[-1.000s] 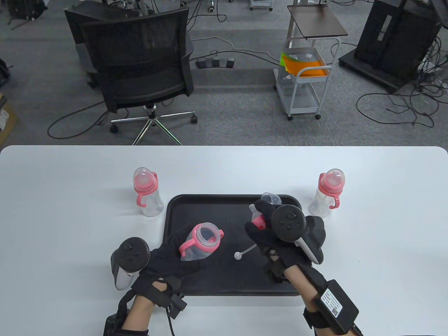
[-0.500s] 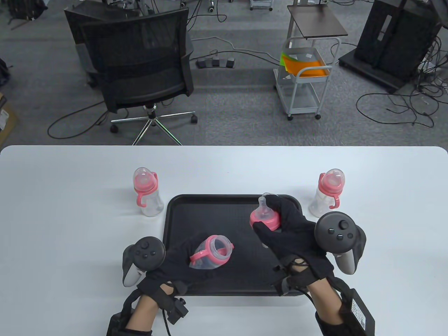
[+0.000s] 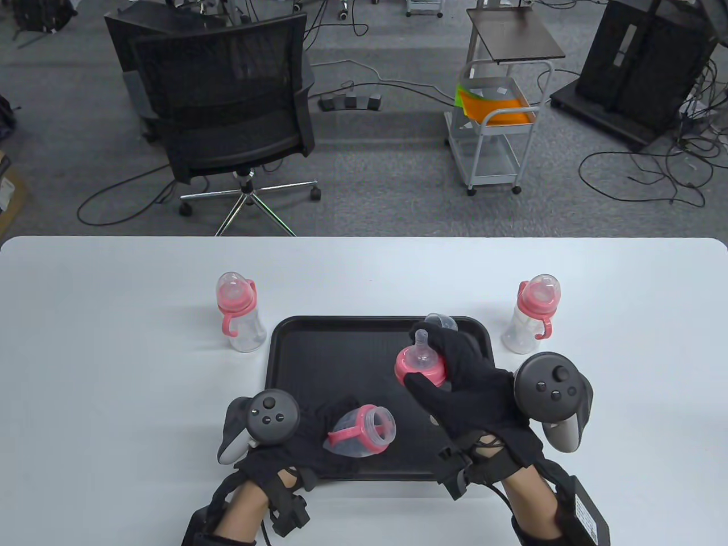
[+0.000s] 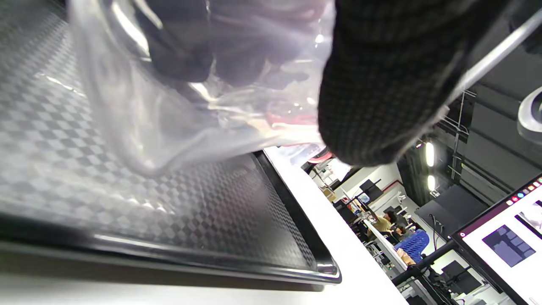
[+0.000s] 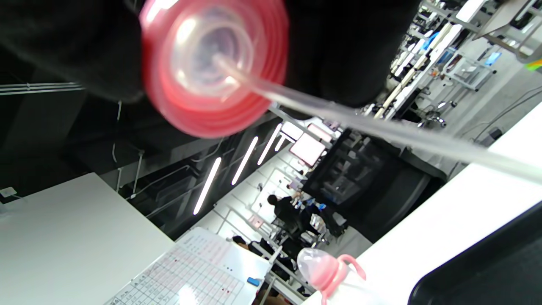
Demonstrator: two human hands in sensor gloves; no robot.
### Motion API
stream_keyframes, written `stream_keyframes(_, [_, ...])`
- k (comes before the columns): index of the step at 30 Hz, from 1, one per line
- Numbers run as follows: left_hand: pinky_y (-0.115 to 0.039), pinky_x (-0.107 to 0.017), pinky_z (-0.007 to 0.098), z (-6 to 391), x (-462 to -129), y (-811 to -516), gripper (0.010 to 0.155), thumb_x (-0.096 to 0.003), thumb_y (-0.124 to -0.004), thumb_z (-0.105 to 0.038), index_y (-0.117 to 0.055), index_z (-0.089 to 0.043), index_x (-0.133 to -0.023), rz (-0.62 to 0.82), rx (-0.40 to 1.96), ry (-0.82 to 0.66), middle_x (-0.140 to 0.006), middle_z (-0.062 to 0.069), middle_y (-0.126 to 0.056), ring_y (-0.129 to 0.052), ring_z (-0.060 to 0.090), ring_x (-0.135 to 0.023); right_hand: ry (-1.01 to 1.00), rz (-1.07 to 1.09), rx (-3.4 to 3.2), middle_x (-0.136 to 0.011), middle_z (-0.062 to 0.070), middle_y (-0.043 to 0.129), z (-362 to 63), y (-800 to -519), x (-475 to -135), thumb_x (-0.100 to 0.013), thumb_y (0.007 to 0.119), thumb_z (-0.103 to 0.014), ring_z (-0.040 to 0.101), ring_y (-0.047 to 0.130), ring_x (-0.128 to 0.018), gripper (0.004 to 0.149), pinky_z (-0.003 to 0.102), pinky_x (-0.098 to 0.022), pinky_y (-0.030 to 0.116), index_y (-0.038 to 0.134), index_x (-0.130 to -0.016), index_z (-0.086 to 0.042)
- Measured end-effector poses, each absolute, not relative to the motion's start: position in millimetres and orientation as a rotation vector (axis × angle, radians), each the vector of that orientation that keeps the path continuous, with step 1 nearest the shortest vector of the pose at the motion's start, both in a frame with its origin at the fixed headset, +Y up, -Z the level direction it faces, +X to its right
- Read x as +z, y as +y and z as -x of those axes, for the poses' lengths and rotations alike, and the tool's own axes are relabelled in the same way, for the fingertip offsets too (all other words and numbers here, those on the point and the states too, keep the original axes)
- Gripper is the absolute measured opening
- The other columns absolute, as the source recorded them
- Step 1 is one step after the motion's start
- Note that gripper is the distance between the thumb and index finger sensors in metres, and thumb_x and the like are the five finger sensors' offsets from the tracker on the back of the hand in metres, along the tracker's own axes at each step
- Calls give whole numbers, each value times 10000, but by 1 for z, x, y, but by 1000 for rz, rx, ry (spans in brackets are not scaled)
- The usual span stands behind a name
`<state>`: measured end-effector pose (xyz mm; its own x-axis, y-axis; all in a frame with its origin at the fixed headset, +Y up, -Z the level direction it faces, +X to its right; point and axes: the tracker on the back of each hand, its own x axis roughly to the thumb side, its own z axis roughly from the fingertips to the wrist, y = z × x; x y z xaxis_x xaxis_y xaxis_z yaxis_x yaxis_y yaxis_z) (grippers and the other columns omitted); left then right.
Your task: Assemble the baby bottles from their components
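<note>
We are at the joining step of the third bottle: two finished baby bottles already stand on the desk, one at ten o'clock [image 3: 239, 313] of the black tray [image 3: 296, 352] and one at two o'clock [image 3: 534, 313]. Our left hand [image 3: 301, 443] curls its grip round the open bottle body [image 3: 361, 432], pink handle ring on its neck, held tilted over the tray's six o'clock edge with the mouth turned toward three o'clock. Our right hand [image 3: 466, 387] grips the pink screw collar with its teat [image 3: 420, 364] above the tray's middle right, teat up; the right wrist view shows a clear straw [image 5: 381, 131] running from the collar's underside. A clear cap [image 3: 441, 322] lies at the tray's one o'clock corner, partly hidden behind the hand. Next, we judge, the straw must be fed into the bottle mouth, the collar seated squarely on the neck and twisted tight, with the cap to follow.
</note>
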<state>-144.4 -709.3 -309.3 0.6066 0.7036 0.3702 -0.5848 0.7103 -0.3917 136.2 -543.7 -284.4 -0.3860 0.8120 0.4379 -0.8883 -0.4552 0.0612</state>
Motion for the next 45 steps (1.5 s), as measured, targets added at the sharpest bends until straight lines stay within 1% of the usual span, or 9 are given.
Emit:
stream_keyframes(11, [-464,-731,754,135,-305,-708,1010,-323,-1086,-590,-576,-223,-1113,213,861,-574,-1085,63,-725,-811,391,-984,-103,-548,2017,-1007,134,635,-107,-568,-290,-414,868,-524,350,878,-867,755,450,-636,854,589,-1013,-159])
stream_keyframes(14, [-467,-728,754,137,-305,-706,1009,-321,-1085,-596,-579,-224,-1111,182,920,-600,-1083,59,-729,-815,390,-981,-85,-563,2028,-1021,144,604,-103,-573,-292,-408,882,-500,362,845,-897,837,490,-670,816,521,-1059,-119])
stream_keyframes(17, [-466,-729,755,141,-305,-703,1008,-323,-1084,-596,-576,-224,-1111,154,1002,-607,-1082,60,-726,-812,386,-983,-84,-547,2039,-1004,167,650,-100,-578,-295,-379,917,-499,369,879,-880,768,496,-656,844,647,-987,-115])
stream_keyframes(24, [-479,-725,750,148,-305,-700,1005,-323,-1082,-598,-578,-223,-1108,96,1103,-609,-1076,53,-732,-823,382,-972,-126,-556,2087,-997,75,737,-94,-585,-295,-356,963,-515,328,928,-857,744,475,-640,877,674,-963,-196])
stream_keyframes(28, [-475,-727,752,152,-305,-699,1008,-326,-1083,-599,-575,-222,-1110,71,1196,-611,-1079,56,-726,-819,380,-977,-135,-568,2121,-1002,-14,782,-89,-589,-294,-345,966,-547,391,748,-956,727,558,-694,734,691,-960,-273])
stream_keyframes(33, [-474,-733,751,155,-305,-699,1007,-329,-1085,-587,-568,-221,-1113,61,1216,-617,-1084,64,-718,-811,380,-985,-104,-607,2097,-1008,4,771,-87,-589,-293,-342,979,-516,349,749,-965,747,567,-703,717,670,-970,-255])
stream_keyframes(38, [-536,-737,724,155,-306,-697,1006,-332,-1095,-575,-569,-222,-1114,65,1277,-718,-1085,47,-712,-816,370,-984,-31,-774,2001,-1030,3,742,-86,-583,-293,-336,987,-479,316,719,-1005,740,579,-722,694,658,-962,-261])
stream_keyframes(43, [-539,-749,715,150,-305,-695,1001,-336,-1101,-585,-579,-245,-1119,176,1338,-893,-1093,28,-726,-826,336,-1001,148,-1010,1825,-1049,7,733,-84,-585,-299,-330,988,-452,309,694,-1028,748,613,-735,652,651,-969,-260])
stream_keyframes(45, [-531,-752,718,147,-305,-694,1004,-342,-1100,-587,-572,-244,-1125,196,1336,-908,-1099,32,-720,-819,342,-1006,180,-1047,1756,-1055,2,726,-84,-587,-301,-335,989,-447,308,681,-1035,747,620,-741,637,646,-974,-269])
